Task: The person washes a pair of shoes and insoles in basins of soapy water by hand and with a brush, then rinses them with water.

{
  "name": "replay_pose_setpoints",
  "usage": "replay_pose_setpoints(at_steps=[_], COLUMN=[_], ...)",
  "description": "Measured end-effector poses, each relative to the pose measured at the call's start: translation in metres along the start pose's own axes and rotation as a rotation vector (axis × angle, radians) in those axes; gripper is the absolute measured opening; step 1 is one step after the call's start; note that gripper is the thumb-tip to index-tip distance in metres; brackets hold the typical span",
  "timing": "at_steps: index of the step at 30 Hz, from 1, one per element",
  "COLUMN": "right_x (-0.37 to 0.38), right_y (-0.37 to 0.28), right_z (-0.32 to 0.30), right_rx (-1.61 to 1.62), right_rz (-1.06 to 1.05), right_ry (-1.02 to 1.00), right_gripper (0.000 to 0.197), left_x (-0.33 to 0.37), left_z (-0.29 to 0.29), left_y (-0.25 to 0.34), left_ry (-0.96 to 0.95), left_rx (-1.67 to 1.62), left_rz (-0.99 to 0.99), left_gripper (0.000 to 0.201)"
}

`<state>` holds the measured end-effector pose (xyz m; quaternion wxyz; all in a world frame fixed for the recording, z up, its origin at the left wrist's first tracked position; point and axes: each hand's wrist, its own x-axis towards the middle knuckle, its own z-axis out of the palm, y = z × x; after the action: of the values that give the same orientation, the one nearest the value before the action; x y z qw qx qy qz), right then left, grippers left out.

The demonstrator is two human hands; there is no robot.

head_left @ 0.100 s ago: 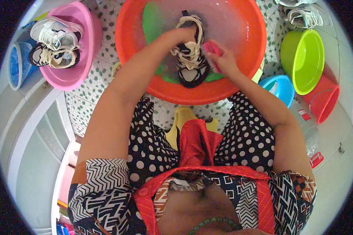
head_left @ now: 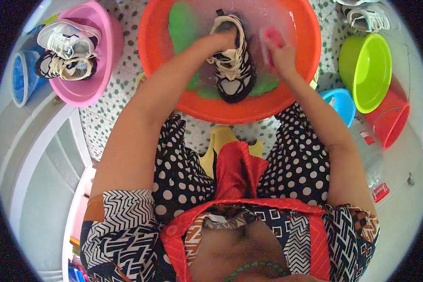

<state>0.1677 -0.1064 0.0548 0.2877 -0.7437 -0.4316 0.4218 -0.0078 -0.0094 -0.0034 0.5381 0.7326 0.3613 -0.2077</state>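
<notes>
A black and cream lace-up sneaker (head_left: 231,70) is in the large orange basin (head_left: 211,112), its toe toward me. At the sneaker's ankle opening is my left hand (head_left: 224,41), holding it with the fingers hidden inside. To the right, apart from the shoe, my right hand (head_left: 283,57) is closed round a pink scrub brush (head_left: 271,37); its bristles are blurred by motion. Under and beside the sneaker lies a green board-like thing (head_left: 182,30), partly in cloudy, soapy water.
On the left, a pink basin (head_left: 109,51) carries a white sneaker (head_left: 68,40) and a dark cream-laced sneaker (head_left: 63,66), beside a blue bucket (head_left: 21,77). To the right are a lime green basin (head_left: 345,66), a blue basin (head_left: 345,108), a red bucket (head_left: 395,120) and another white sneaker (head_left: 367,19).
My right hand and the pink brush have moved right, away from the sneaker. The left hand stays in the shoe, which has shifted very slightly.
</notes>
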Motion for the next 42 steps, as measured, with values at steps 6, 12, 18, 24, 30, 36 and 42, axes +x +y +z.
replay_pose_setpoints(at_steps=[6, 12, 18, 24, 30, 36, 42], right_x=[0.053, 0.063, 0.122, 0.113, 0.03, 0.038, 0.114], right_y=[0.062, -0.039, -0.035, -0.028, 0.01, 0.012, 0.029], right_z=[0.027, 0.043, 0.033, 0.006, -0.024, 0.021, 0.041], right_rx=[0.32, 0.465, 0.401, -0.179, 0.525, 0.378, 0.423], right_rz=[0.227, 0.175, -0.026, -0.326, 0.34, 0.136, -0.133], right_ry=[0.179, -0.139, -0.705, -0.648, -0.423, -0.13, -0.331], right_gripper=[0.03, 0.051, 0.053, 0.053, 0.048, 0.041, 0.04], left_x=[0.024, 0.005, 0.02, 0.036, 0.027, 0.043, 0.027], left_z=[0.024, 0.021, 0.014, 0.002, -0.003, 0.015, 0.005], left_y=[-0.005, -0.014, 0.006, 0.02, 0.058, 0.012, 0.049], left_ry=[0.185, 0.189, 0.121, 0.194, -0.087, 0.038, -0.059], left_rx=[-0.056, -0.049, -0.146, 0.139, 0.443, 0.451, 0.481], left_rz=[-0.035, 0.069, 0.024, 0.118, 0.054, 0.053, -0.003], left_gripper=[0.079, 0.075, 0.045, 0.04, 0.034, 0.034, 0.04])
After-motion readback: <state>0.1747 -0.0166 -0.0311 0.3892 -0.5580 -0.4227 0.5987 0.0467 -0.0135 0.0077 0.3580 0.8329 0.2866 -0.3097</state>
